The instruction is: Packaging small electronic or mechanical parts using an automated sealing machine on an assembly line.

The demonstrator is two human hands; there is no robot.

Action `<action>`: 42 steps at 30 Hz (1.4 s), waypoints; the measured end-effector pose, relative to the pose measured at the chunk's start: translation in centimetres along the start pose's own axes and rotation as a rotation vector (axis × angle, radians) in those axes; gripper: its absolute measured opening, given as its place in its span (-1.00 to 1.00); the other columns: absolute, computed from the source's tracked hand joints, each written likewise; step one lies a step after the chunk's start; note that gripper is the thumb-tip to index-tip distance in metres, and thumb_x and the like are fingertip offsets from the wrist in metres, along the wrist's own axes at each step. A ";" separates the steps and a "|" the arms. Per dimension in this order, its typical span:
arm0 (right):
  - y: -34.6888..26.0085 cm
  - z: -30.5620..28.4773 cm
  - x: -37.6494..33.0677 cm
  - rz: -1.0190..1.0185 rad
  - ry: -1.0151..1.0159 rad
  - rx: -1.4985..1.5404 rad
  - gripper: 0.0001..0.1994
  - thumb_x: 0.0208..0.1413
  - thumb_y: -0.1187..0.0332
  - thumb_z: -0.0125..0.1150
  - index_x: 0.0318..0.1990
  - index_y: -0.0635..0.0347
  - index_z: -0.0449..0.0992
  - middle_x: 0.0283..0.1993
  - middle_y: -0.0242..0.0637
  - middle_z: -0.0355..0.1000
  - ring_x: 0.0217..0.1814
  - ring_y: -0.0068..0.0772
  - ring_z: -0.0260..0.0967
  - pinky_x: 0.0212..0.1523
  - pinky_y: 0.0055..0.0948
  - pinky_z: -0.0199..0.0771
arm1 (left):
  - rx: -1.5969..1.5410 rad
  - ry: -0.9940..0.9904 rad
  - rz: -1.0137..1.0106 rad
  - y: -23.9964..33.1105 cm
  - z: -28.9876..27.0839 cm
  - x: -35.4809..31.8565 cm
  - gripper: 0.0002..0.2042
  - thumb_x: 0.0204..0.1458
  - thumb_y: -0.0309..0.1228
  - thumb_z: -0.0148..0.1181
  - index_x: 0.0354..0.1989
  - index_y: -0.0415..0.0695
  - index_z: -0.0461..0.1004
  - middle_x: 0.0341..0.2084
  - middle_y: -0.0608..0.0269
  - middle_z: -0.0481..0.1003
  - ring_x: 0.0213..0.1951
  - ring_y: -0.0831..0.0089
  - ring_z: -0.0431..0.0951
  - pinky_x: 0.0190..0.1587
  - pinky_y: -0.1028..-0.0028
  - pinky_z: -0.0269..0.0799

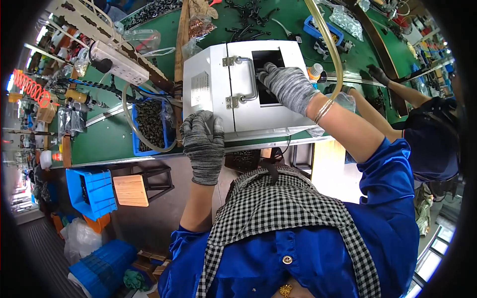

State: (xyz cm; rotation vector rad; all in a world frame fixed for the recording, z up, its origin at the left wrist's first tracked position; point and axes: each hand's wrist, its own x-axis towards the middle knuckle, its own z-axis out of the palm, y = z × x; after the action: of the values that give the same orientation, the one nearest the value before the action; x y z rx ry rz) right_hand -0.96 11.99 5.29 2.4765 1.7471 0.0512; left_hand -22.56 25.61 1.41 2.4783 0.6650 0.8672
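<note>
A white metal box machine [206, 69] with a hinged front panel stands on the green workbench in front of me. A bent metal handle [254, 79] runs beside its dark rectangular opening [271, 99]. My right hand [288, 88], in a grey knit glove, reaches over the opening. Its fingers are bent together at the dark gap, and whatever they hold is hidden. My left hand [203, 141], gloved the same way, rests against the machine's lower left corner. Its fingers lie over the edge, thumb a little apart, with nothing seen in them.
A blue bin of small dark parts [150, 124] sits left of the machine, near a power strip [119, 62]. A clear hose [330, 44] hangs down at the right, close to my right wrist. A co-worker's arm [372, 111] reaches in from the right. Black parts [248, 17] lie behind.
</note>
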 end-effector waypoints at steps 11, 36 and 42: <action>-0.4 0.4 1.3 0.015 -0.140 -0.031 -0.68 0.04 0.48 0.00 0.00 0.26 0.41 -0.08 -0.05 0.42 -0.12 -0.18 0.48 -0.30 -0.30 0.57 | 0.034 0.030 0.009 0.5 0.2 -0.1 -0.79 -0.02 -0.41 0.22 -0.25 -0.25 0.47 -0.26 0.03 0.46 -0.17 0.12 0.44 -0.04 0.24 0.36; -0.5 -3.9 0.9 0.014 -0.132 -0.158 -0.62 -0.06 0.31 0.23 -0.05 0.19 0.44 -0.11 -0.06 0.42 -0.12 -0.06 0.44 -0.10 -0.17 0.47 | 0.017 0.164 -0.057 -0.2 1.1 -0.9 -0.76 -0.04 -0.28 0.22 -0.25 -0.14 0.49 -0.24 0.09 0.45 -0.13 0.13 0.42 -0.04 0.18 0.34; -1.0 -3.8 1.1 0.017 -0.163 -0.170 -0.64 -0.07 0.31 0.24 -0.07 0.18 0.46 -0.11 -0.06 0.41 -0.10 -0.07 0.42 -0.07 -0.19 0.46 | 0.035 0.168 -0.028 0.0 0.8 -0.8 -0.80 -0.01 -0.34 0.23 -0.26 -0.18 0.50 -0.28 0.08 0.47 -0.17 0.16 0.46 -0.06 0.25 0.37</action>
State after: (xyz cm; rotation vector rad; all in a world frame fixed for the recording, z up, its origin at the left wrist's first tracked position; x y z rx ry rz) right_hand -1.85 13.66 8.89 2.3053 1.5872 -0.0009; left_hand -22.61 24.93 0.51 2.4393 0.7753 1.0699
